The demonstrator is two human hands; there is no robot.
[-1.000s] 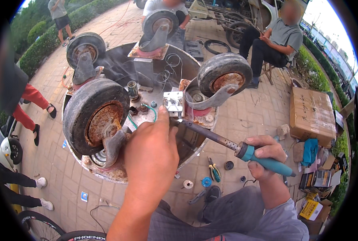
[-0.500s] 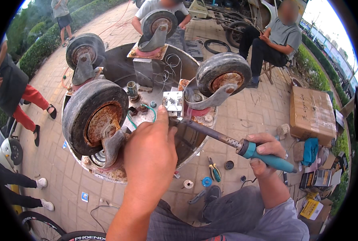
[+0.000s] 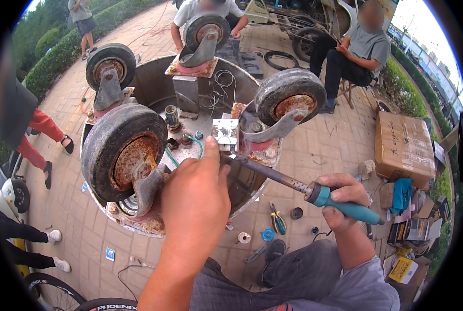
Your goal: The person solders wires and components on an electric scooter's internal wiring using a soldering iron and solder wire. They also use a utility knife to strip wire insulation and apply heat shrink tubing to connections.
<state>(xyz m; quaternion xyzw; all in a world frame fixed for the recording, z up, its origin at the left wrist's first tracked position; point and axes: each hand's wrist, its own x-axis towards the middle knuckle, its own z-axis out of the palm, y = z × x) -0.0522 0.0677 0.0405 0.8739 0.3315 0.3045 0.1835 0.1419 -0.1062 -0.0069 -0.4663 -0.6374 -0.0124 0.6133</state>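
My right hand (image 3: 343, 201) is wrapped round the teal handle of a soldering iron (image 3: 288, 180). Its tip meets the lower edge of a small white block with metal plates and a central screw (image 3: 224, 131), where a thin haze of smoke hangs. My left hand (image 3: 196, 199) grips that block at its lower left, index finger stretched along its side; the other fingers are mostly hidden. A green wire (image 3: 201, 147) runs behind this hand. All this is over an upturned round metal drum (image 3: 151, 78) with rusty caster wheels (image 3: 125, 150) pointing up.
Pliers (image 3: 278, 220), a solder spool (image 3: 244, 238) and a blue round lid (image 3: 267, 235) lie on the paving near my foot. A cardboard box (image 3: 403, 147) stands right. One person crouches behind the drum, another sits at right, others stand left. A bicycle wheel (image 3: 52, 290) is lower left.
Hardly anything differs. Both hands keep their hold, and the iron's tip stays at the block's lower edge. The person at the left has shifted slightly.
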